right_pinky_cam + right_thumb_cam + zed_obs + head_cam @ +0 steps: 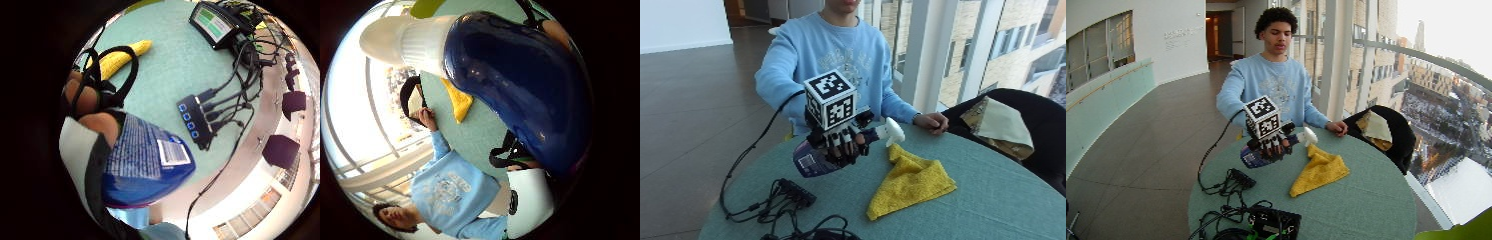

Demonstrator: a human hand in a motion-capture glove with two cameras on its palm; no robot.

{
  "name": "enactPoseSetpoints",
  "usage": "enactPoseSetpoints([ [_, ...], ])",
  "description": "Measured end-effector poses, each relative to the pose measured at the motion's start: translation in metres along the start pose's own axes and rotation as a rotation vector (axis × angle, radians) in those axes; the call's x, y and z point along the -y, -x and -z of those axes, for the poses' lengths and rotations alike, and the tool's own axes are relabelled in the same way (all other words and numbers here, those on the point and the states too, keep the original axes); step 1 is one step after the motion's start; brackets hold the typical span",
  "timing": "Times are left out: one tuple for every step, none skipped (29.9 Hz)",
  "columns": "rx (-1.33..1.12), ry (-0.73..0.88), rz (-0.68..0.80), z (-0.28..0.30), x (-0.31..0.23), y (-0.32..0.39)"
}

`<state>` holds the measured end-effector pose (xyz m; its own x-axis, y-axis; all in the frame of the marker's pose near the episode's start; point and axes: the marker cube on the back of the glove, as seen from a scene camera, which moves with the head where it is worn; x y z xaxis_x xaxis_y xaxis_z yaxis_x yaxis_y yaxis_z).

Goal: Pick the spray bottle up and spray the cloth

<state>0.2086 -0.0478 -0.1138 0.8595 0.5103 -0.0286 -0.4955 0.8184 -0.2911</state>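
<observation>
My gloved right hand grips a dark blue spray bottle and holds it above the table, tilted on its side. Its white spray head points toward the yellow cloth, which lies crumpled on the green round table just beside and below the nozzle. In the palm views the blue bottle body with its white neck fills much of the picture, its printed label close under the fingers. The yellow cloth shows on the table beyond, and again past the bottle.
A black USB hub with cables lies at the table's near left, and a black device with a screen sits beside it. The person's bare left hand rests on the table's far edge. A black chair with fabric stands at the right.
</observation>
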Motion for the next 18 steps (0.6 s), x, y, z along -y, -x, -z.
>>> enactPoseSetpoints([
  [-0.005, 0.002, -0.001, -0.0002, 0.0001, 0.0002],
  [-0.008, 0.004, -0.002, -0.0004, 0.0002, 0.0004],
  [-0.011, 0.005, -0.003, -0.0006, 0.0004, 0.0005],
  [-0.013, 0.006, -0.004, -0.0008, 0.0005, 0.0007],
  [-0.014, 0.007, -0.006, -0.0011, 0.0005, 0.0009],
  [-0.014, 0.008, -0.007, -0.0015, 0.0005, 0.0014],
  [-0.014, 0.009, -0.008, -0.0019, 0.0004, 0.0019],
  [-0.015, 0.011, -0.009, -0.0024, 0.0004, 0.0024],
  [-0.016, 0.012, -0.009, -0.0029, 0.0004, 0.0029],
  [-0.017, 0.014, -0.010, -0.0033, 0.0005, 0.0034],
  [-0.019, 0.015, -0.010, -0.0037, 0.0006, 0.0038],
  [-0.020, 0.017, -0.009, -0.0039, 0.0006, 0.0042],
  [-0.020, 0.018, -0.009, -0.0039, 0.0007, 0.0045],
  [-0.020, 0.020, -0.009, -0.0037, 0.0007, 0.0047],
  [-0.020, 0.022, -0.009, -0.0034, 0.0008, 0.0050],
  [-0.020, 0.024, -0.009, -0.0031, 0.0008, 0.0053],
  [-0.020, 0.026, -0.009, -0.0029, 0.0008, 0.0055],
  [-0.021, 0.027, -0.009, -0.0028, 0.0008, 0.0058],
])
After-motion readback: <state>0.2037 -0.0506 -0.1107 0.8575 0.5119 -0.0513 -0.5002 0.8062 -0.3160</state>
